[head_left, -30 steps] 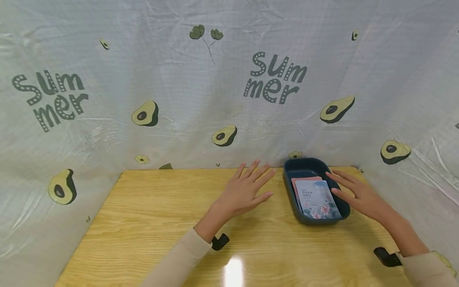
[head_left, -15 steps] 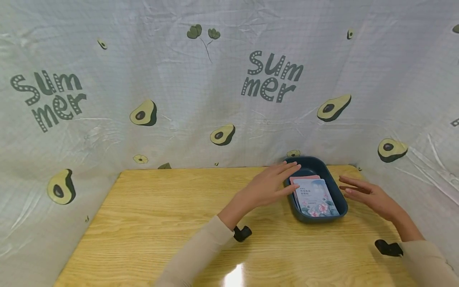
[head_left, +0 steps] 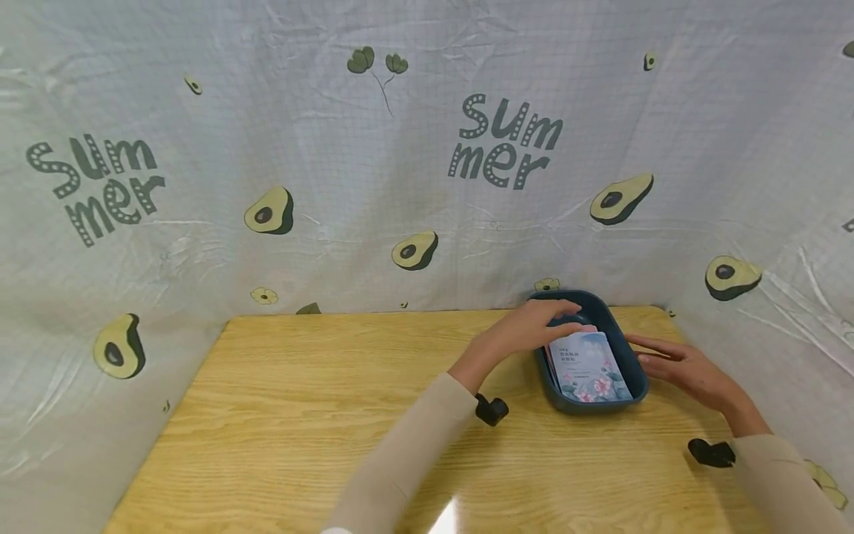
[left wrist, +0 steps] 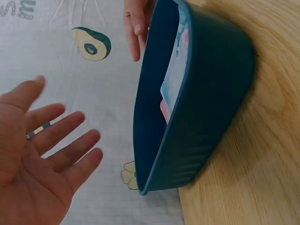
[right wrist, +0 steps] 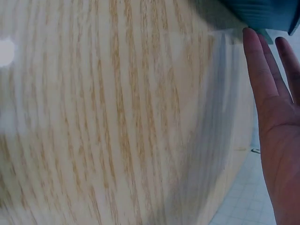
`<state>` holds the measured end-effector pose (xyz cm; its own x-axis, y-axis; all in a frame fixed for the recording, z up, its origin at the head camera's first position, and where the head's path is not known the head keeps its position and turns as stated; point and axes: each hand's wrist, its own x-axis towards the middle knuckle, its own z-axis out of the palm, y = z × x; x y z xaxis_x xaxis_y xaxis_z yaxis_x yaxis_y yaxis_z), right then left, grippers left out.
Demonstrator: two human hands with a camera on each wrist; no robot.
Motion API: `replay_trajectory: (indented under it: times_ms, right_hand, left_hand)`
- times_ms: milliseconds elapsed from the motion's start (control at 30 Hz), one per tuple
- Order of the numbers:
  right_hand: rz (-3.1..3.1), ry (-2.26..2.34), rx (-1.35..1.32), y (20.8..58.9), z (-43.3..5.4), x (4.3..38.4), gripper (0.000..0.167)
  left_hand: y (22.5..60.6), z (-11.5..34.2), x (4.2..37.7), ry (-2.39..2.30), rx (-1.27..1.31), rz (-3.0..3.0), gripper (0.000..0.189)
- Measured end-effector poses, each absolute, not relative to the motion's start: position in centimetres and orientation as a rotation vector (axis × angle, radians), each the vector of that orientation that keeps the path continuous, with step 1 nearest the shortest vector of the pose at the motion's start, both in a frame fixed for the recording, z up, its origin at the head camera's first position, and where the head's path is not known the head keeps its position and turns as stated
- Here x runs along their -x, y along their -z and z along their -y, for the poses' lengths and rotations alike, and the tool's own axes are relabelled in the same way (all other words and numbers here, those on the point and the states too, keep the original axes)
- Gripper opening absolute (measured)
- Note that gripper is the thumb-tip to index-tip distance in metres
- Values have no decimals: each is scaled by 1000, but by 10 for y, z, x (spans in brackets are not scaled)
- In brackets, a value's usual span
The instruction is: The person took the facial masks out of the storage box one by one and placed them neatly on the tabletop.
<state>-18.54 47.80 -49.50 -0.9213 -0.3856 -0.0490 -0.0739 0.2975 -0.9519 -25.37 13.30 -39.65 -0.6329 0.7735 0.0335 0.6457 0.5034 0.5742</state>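
Note:
A dark blue plastic basin (head_left: pixel 596 407) stands at the back right of the table. Inside it lie flat packets, the top one a pale blue packet (head_left: pixel 587 363) printed with pink flowers, with a pink packet (left wrist: pixel 165 111) partly hidden under it. My left hand (head_left: pixel 514 332) reaches over the basin's left rim, thumb and fingers spread apart. In the left wrist view that hand holds nothing, and a gap shows between its fingers and the basin. On the other side, my right hand (head_left: pixel 694 374) has its extended fingertips right at the basin's right wall.
The wooden table (head_left: pixel 300 400) meets a white curtain (head_left: pixel 347 170) printed with avocados along its back edge. The same sheet closes in both sides. Black wrist camera mounts (head_left: pixel 492 410) stick out below the sleeves.
My left hand has moved right, from over the table to the basin's left rim. My right hand has drawn from above the basin to its right side. The basin stays put.

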Motion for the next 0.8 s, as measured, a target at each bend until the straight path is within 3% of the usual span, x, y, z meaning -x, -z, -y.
replay_trajectory:
  times_ms: [167,433,800]
  right_hand:
    - [-2249,1695,424,501,-484,191,52]
    - [-2202,1710,494,502,-482,195,50]
    - [-2112,1771,403,501,-476,194,50]
  left_hand:
    - [401,-150,273,-789,-1226,-2443,41]
    - [406,-173,299,-769,-1126,-2404,37]
    - [420,-195,294,-663,-704,-2519,43]
